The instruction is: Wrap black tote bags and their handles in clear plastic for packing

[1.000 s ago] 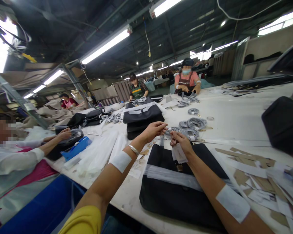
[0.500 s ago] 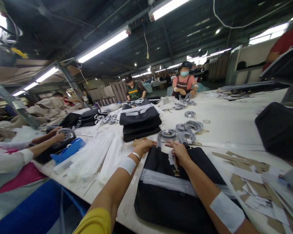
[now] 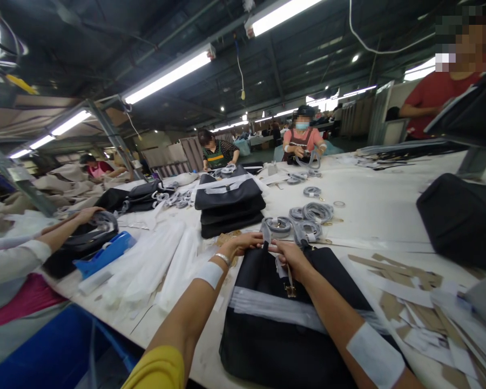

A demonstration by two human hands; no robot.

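Lying nearest on the table [image 3: 376,200], a black bag [image 3: 275,351] stretches beneath the right forearm; a brass clasp [image 3: 290,292] hangs below the right hand [image 3: 295,259], whose index finger stretches left toward a grey strap [image 3: 267,230], the others bent, their hold unclear; the left hand [image 3: 246,243] is nearer, its fingers close together at the strap's left side, though I cannot tell whether they pinch it; the strap stands at the bag's top edge, just beyond the fingertips, long axis pointing away; coils [image 3: 318,212] lie beyond; farther, stacked bags [image 3: 230,200].

Near bag [image 3: 275,348] cut off below
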